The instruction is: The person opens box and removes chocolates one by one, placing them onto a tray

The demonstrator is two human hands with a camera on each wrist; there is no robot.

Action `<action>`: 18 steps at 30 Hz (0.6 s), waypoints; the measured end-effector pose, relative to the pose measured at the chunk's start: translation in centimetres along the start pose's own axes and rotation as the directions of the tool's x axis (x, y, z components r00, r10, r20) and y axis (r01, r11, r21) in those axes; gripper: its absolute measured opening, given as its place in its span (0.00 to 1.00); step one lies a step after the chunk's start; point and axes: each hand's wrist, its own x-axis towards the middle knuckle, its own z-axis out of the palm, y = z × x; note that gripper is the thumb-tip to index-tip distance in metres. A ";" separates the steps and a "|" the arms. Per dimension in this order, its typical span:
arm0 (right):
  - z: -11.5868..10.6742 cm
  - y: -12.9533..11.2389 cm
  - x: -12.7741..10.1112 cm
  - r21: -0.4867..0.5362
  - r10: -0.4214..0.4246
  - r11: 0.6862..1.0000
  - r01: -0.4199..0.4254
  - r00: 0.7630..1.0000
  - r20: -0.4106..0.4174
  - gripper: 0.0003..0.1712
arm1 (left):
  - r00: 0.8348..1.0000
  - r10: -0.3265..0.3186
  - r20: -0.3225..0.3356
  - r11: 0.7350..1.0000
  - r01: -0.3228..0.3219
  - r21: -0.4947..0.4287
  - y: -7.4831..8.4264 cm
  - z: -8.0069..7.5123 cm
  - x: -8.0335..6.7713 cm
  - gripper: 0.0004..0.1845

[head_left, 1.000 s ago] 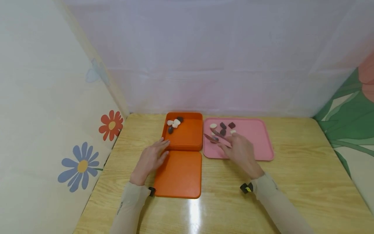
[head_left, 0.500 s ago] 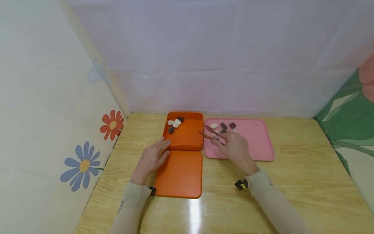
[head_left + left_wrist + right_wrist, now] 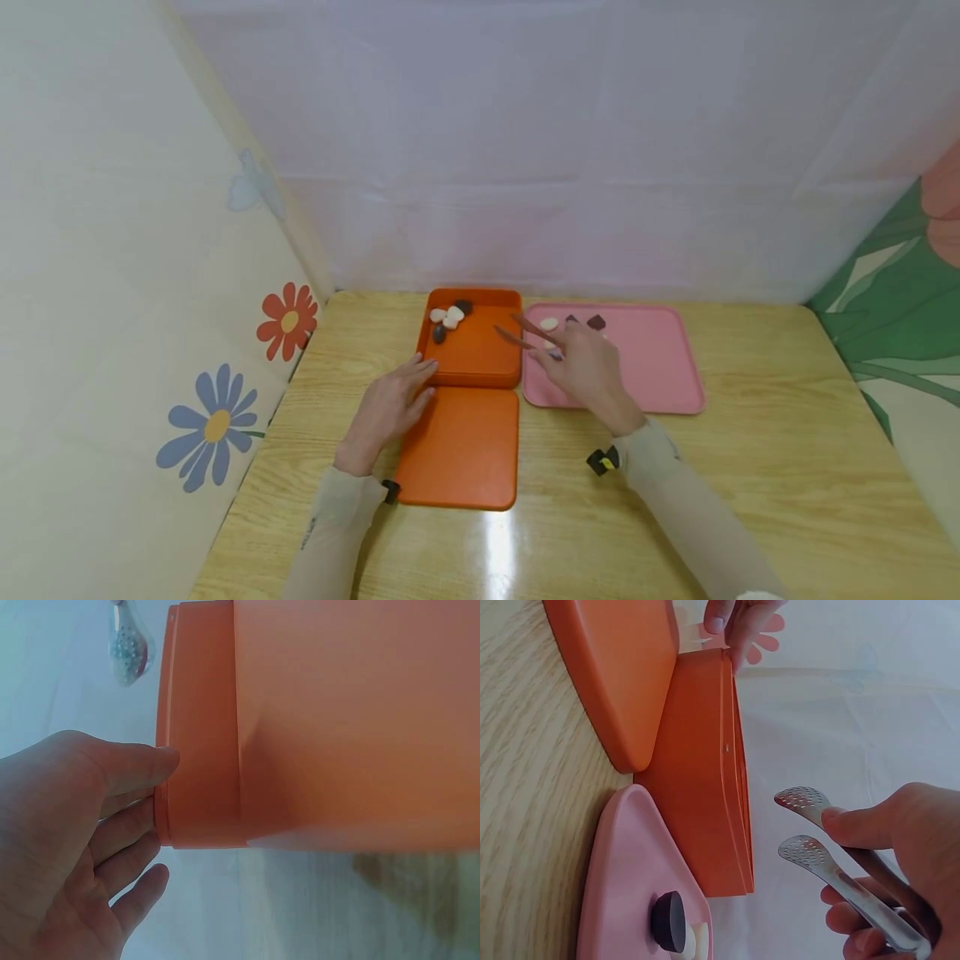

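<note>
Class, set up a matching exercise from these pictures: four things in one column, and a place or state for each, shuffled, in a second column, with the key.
1. tongs
2. orange lid
3. left hand
4. pink tray

A. flat on the table, nearer the person than the orange box
B. held in the right hand, tips apart and empty
C. fingertips touch the orange box's rim
D. right of the orange box, bearing dark and pale pieces

1-B, 2-A, 3-C, 4-D
</note>
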 end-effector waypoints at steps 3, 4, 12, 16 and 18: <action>0.0 -0.4 0.6 -0.016 0.000 1.000 0.000 1.000 0.014 0.23 | 1.000 -0.003 0.001 1.000 0.003 0.001 0.0 0.1 0.0 0.26; 0.0 -0.5 0.8 -0.018 0.002 1.000 -0.002 1.000 0.019 0.24 | 1.000 -0.004 0.004 1.000 0.004 0.001 0.0 0.1 0.0 0.26; 0.4 -1.1 1.9 0.000 -0.018 1.000 0.018 1.000 0.016 0.25 | 1.000 -0.003 0.017 1.000 0.003 0.002 0.0 0.1 0.1 0.27; 0.6 -1.4 2.7 0.021 -0.043 0.999 0.043 0.999 0.010 0.21 | 1.000 -0.003 0.013 1.000 0.003 -0.006 0.0 0.0 0.1 0.27; 0.7 -1.7 3.2 0.029 -0.047 0.998 0.047 0.999 0.012 0.18 | 1.000 -0.002 0.008 1.000 0.002 -0.008 0.0 0.1 0.0 0.27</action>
